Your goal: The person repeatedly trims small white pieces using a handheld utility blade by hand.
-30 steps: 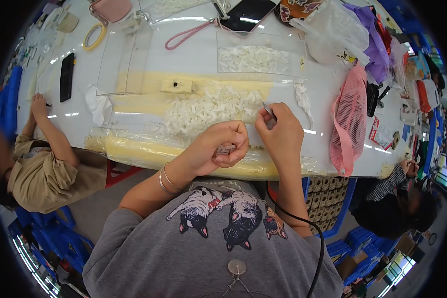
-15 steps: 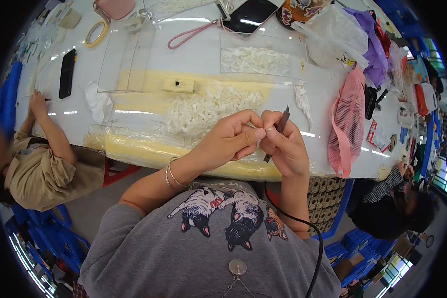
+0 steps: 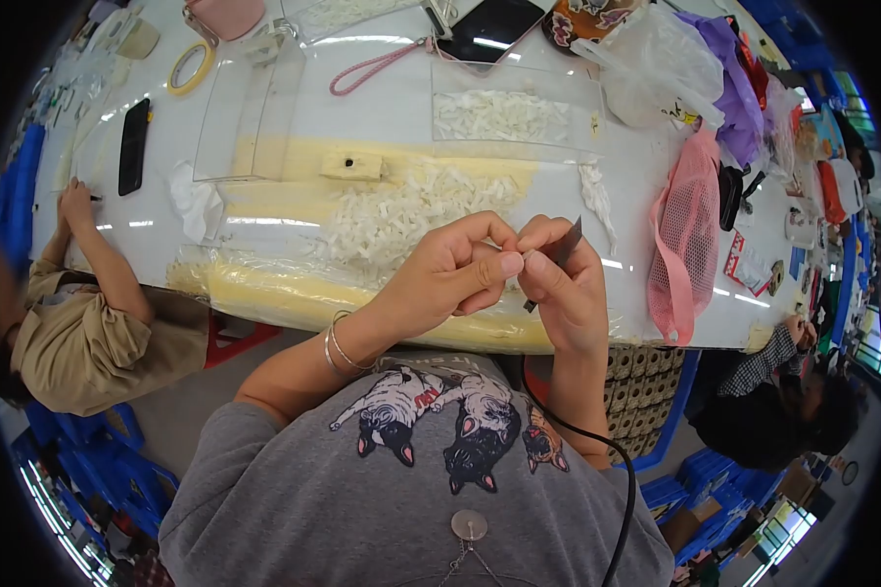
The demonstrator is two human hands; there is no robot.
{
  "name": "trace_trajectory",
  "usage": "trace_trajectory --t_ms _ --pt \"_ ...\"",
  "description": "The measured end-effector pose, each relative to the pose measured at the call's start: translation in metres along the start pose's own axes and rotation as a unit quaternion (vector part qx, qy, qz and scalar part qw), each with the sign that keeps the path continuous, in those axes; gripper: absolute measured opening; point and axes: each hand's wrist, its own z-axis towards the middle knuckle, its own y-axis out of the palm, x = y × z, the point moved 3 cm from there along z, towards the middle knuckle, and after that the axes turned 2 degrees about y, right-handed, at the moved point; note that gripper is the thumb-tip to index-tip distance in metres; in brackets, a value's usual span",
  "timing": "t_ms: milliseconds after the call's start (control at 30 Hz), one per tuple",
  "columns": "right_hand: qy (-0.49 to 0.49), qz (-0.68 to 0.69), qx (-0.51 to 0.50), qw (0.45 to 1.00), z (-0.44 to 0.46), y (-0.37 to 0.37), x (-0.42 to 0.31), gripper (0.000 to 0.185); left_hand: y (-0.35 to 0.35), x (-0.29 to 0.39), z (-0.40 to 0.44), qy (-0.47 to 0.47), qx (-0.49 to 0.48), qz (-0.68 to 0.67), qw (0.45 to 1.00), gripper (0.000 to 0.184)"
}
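My left hand (image 3: 465, 269) is closed, thumb and forefinger pinched on something too small to make out. Beside it, fingertips nearly touching, my right hand (image 3: 565, 284) is closed round a thin dark blade (image 3: 570, 238), whose pointed tip sticks up past the fingers. Just beyond my hands lies a heap of small white strips (image 3: 392, 215) on the table. A clear tray (image 3: 582, 117) behind the heap holds more of these strips. Left of the tray sits a small cream block (image 3: 354, 166) with a dark hole.
A yellow padded edge (image 3: 294, 298) runs along the table front. Around lie a clear box (image 3: 235, 122), a tape roll (image 3: 190, 68), a black phone (image 3: 133, 147), crumpled tissue (image 3: 197, 203) and a pink mesh bag (image 3: 683, 240). Co-workers sit left (image 3: 83, 342) and right (image 3: 778, 411).
My right hand has come back from the heap's right side to meet my left hand, which moved slightly right. The blade now points upward. Over the last half second both hands barely moved.
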Motion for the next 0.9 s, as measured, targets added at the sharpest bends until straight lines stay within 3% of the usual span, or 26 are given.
trace_trajectory --t_ms 267,400,567,700,900 --pt "-0.069 -0.178 0.021 0.981 -0.005 0.0 -0.013 0.016 0.002 0.004 -0.005 0.018 0.014 0.113 0.993 0.019" --pt "-0.078 -0.196 0.023 0.977 -0.011 0.003 -0.023 0.028 -0.002 0.003 -0.004 -0.03 0.006 0.013 0.999 0.018" --pt "-0.174 -0.377 0.0 0.91 -0.02 0.01 -0.025 0.042 -0.003 0.003 -0.003 -0.071 -0.009 -0.136 0.988 0.021" --pt "-0.208 -0.461 -0.001 0.862 -0.021 0.014 -0.024 0.046 -0.005 -0.001 -0.002 -0.087 -0.034 -0.19 0.977 0.021" --pt "-0.242 -0.472 0.008 0.848 -0.02 0.014 -0.022 0.047 -0.005 -0.001 -0.003 -0.085 -0.037 -0.202 0.975 0.02"
